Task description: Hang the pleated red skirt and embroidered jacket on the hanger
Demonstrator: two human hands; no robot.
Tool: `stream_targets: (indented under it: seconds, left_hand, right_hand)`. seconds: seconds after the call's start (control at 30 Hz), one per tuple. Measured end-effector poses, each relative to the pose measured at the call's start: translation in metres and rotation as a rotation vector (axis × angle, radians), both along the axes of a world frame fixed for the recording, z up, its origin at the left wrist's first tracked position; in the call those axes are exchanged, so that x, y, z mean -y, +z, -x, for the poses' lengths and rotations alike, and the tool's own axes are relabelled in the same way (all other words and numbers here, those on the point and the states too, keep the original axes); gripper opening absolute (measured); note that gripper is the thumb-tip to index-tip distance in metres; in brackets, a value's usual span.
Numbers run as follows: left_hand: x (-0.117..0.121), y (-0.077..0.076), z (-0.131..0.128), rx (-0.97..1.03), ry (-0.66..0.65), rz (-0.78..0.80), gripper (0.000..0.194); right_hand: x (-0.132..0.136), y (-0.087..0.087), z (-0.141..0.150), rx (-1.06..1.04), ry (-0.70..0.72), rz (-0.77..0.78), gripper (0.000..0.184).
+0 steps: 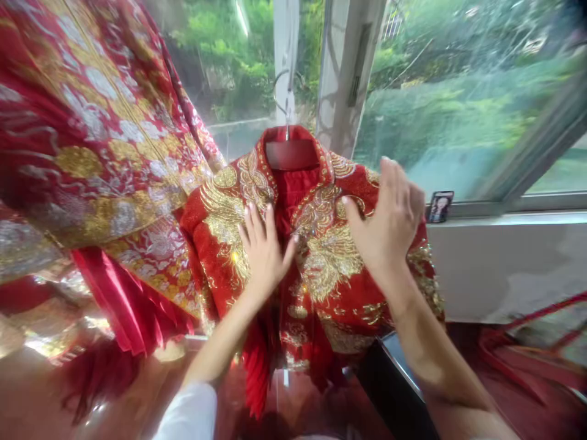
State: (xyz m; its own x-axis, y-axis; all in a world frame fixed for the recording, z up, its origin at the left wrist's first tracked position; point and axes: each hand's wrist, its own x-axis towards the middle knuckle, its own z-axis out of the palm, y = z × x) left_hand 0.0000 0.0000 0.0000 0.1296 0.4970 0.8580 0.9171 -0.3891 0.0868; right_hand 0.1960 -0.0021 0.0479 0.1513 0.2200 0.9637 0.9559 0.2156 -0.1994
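A red jacket (339,318) with gold embroidery hangs in front of me on a hanger (293,154), its front parted at the collar. My left hand (266,250) lies on the embroidered chest at the left, fingers stretched out. Over the jacket's right shoulder is my right hand (389,214), thumb apart from the other fingers. Nothing shows in its grasp, and I cannot tell whether it touches the cloth. Red tassels (254,373) dangle below the hem.
A large red garment with gold and silver embroidery (137,140) hangs at the left. Behind stand windows (449,122) with a sill holding a phone-like picture (441,206). A dark box-like object (394,385) is below right, near a red frame (509,342).
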Motion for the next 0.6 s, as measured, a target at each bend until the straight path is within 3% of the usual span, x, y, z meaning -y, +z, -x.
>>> stream_targets:
  seconds: [0.1, 0.13, 0.2, 0.27, 0.37, 0.5, 0.6]
  left_hand:
    - [0.009, -0.062, 0.016, 0.161, 0.205, -0.125, 0.086]
    - [0.011, -0.078, 0.023, 0.191, 0.269, -0.166, 0.085]
    - [0.017, -0.1, 0.039, 0.19, 0.33, -0.171, 0.075]
    - [0.025, -0.11, 0.055, 0.144, 0.284, -0.142, 0.054]
    - [0.043, -0.114, 0.073, 0.152, 0.174, -0.121, 0.038]
    - [0.065, -0.123, 0.076, 0.372, 0.205, -0.056, 0.029]
    - [0.072, -0.128, 0.077, 0.422, 0.207, -0.045, 0.03]
  right_hand:
    - [0.04, -0.064, 0.037, 0.043, -0.032, -0.118, 0.075]
    - [0.047, -0.084, 0.048, 0.068, -0.041, -0.091, 0.078]
    - [0.052, -0.12, 0.065, 0.099, -0.102, 0.056, 0.071]
    - [0.048, -0.144, 0.073, 0.057, -0.184, 0.115, 0.055]
    - [0.035, -0.16, 0.072, -0.048, -0.175, 0.052, 0.049]
    - [0.021, -0.165, 0.067, -0.021, -0.083, 0.12, 0.071]
    - [0.015, -0.171, 0.065, -0.069, -0.104, 0.078, 0.057]
